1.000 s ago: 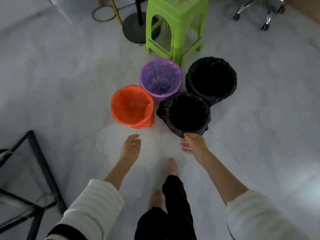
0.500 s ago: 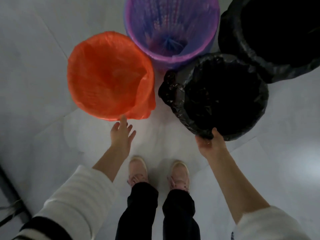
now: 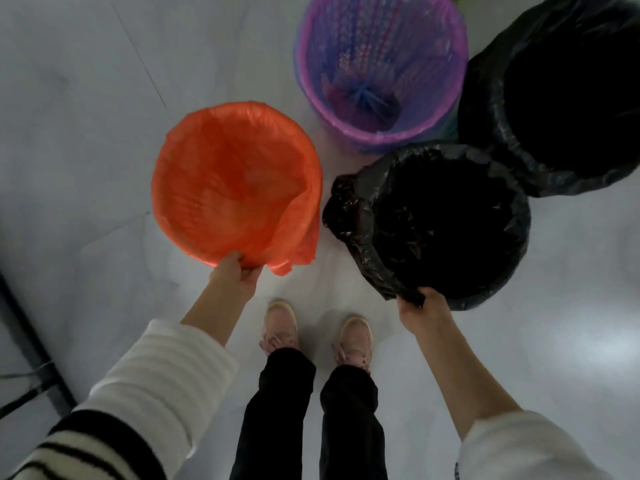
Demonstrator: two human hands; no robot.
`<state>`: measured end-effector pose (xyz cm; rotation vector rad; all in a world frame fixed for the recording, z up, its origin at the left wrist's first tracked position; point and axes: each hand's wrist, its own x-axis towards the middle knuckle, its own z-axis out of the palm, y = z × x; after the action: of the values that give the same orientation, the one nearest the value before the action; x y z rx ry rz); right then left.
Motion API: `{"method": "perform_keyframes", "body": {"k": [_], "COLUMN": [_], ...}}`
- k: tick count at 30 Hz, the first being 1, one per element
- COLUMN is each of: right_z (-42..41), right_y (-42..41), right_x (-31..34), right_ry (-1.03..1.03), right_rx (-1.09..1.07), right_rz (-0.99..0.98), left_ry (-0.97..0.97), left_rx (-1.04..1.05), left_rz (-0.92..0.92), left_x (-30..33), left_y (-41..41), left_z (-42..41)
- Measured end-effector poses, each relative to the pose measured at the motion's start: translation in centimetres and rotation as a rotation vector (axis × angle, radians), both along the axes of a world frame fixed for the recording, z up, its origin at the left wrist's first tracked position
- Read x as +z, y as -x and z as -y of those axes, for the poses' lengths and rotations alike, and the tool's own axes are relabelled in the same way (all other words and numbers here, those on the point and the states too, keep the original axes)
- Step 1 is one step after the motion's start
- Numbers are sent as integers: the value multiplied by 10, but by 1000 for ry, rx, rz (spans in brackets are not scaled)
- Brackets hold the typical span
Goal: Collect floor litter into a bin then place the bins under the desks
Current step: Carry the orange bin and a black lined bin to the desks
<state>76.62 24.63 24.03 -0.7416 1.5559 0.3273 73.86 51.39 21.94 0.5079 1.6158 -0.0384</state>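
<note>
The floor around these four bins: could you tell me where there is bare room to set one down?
Bare floor lies left of the orange-lined bin, and right of the near black-lined bin. Crowded: the purple-lined bin and far black-lined bin press close behind.

The left hand (image 3: pixel 232 274), open and just short of the orange-lined bin (image 3: pixel 235 188) half a second ago, is now gripping its near rim. The right hand (image 3: pixel 423 310) is curling tighter on the near rim of the closer black-lined bin (image 3: pixel 440 226). The orange-lined bin is sitting lower and nearer the feet in view.
</note>
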Motion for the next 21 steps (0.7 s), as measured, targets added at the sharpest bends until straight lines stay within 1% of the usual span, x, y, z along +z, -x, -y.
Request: {"method": "perform_keyframes", "body": {"k": [3, 5, 7, 10, 13, 18, 21], "right_z": [-14, -26, -41, -72, -105, -187, -230], "right_y": [11, 17, 23, 29, 29, 15, -9], "right_x": [50, 85, 121, 184, 229, 314, 340], "right_ry": [20, 40, 51, 85, 120, 145, 147], "right_rx": [80, 123, 219, 342, 419, 536, 651], "right_rz": [-56, -50, -69, -48, -27, 42, 84], "left_ry": [-19, -30, -62, -107, -132, -164, -168], "left_rx": [1, 26, 52, 87, 117, 238, 319], "left_rz": [-49, -55, -48, -34, -40, 59, 104], "left_x": [49, 87, 123, 183, 223, 304, 330], "left_y": [34, 51, 66, 86, 101, 128, 129], "left_z": [-21, -38, -56, -89, -113, -173, -198]}}
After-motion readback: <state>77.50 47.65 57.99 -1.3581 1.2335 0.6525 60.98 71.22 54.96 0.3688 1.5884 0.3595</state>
